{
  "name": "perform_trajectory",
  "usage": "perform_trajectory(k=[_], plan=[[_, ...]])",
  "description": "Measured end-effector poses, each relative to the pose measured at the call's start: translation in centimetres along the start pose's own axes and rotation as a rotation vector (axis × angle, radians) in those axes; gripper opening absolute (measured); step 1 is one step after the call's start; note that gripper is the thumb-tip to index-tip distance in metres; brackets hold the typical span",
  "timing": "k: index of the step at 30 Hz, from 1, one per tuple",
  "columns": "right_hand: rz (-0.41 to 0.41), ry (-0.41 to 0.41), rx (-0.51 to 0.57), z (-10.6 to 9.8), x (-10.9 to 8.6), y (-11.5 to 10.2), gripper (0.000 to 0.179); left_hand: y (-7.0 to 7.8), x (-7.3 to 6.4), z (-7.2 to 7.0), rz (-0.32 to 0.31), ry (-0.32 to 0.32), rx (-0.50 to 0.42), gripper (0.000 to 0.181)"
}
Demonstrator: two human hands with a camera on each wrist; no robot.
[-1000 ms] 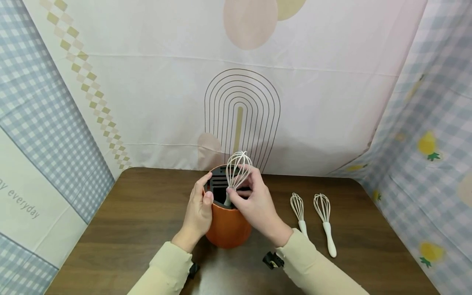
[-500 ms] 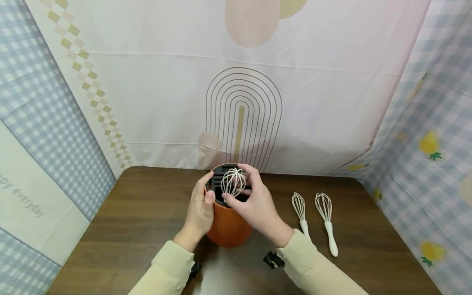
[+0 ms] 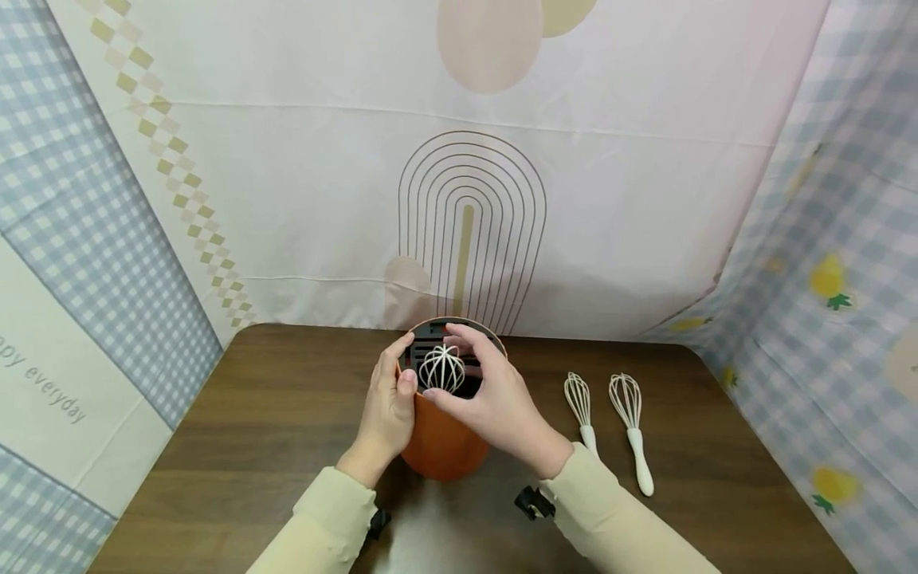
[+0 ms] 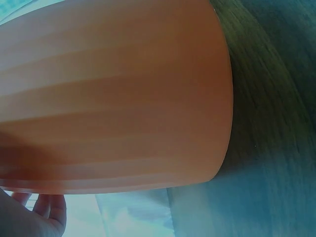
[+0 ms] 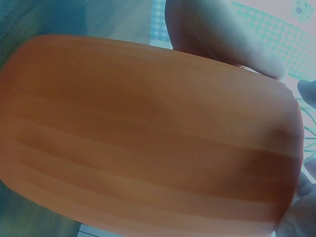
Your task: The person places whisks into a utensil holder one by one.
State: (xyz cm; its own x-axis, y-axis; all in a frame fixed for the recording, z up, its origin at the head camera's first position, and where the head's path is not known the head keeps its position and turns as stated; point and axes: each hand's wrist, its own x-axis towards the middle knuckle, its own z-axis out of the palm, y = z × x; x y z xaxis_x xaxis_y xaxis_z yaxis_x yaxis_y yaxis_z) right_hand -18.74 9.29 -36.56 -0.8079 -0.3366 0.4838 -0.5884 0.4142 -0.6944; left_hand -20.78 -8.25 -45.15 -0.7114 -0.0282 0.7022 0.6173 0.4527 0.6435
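An orange utensil holder (image 3: 445,446) with a dark slotted insert (image 3: 429,335) stands upright on the table. In the head view my left hand (image 3: 387,414) grips its left side, thumb at the near rim and fingers along the far-left edge. A white whisk (image 3: 442,371) stands in the holder, wire head up near the rim, its handle hidden inside. My right hand (image 3: 495,391) is spread around the wire head, thumb at the near rim and fingertips beyond the wires. In the right wrist view, whisk wires (image 5: 309,131) show between the parted thumb and fingers.
Two more white whisks, a shorter one (image 3: 579,410) and a longer one (image 3: 633,438), lie on the brown wooden table (image 3: 272,414) to the right. A patterned white cloth (image 3: 323,199) hangs behind the table, with checked cloth (image 3: 789,335) at the sides.
The whisk has sunk handle-first into the holder, its head dropping to rim level. My right hand has shifted slightly left and its fingers have spread from a pinch. The left hand stays put.
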Motion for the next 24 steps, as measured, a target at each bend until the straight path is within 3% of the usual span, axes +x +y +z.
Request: perform_trajectory(k=[5,9,13,18,24], plan=[[0.019,0.002,0.106,-0.4,0.0,-0.6,0.077,0.1,0.0,0.0,0.005,-0.008,-0.003,0.063],[0.016,0.004,0.185,-1.6,-0.2,-2.6,0.072,0.2,0.0,-0.1,-0.002,-0.01,-0.014,0.061],[-0.025,0.021,0.186,-3.4,-0.6,-3.9,0.067,0.2,0.0,-0.1,-0.01,-0.012,-0.014,0.063],[-0.025,0.051,0.129,-5.5,-1.3,-3.1,0.067,0.2,-0.1,0.0,-0.013,-0.02,-0.005,0.066],[0.056,0.062,0.038,-7.4,-2.9,-0.4,0.068,0.2,-0.1,0.1,-0.011,-0.012,-0.007,0.07]])
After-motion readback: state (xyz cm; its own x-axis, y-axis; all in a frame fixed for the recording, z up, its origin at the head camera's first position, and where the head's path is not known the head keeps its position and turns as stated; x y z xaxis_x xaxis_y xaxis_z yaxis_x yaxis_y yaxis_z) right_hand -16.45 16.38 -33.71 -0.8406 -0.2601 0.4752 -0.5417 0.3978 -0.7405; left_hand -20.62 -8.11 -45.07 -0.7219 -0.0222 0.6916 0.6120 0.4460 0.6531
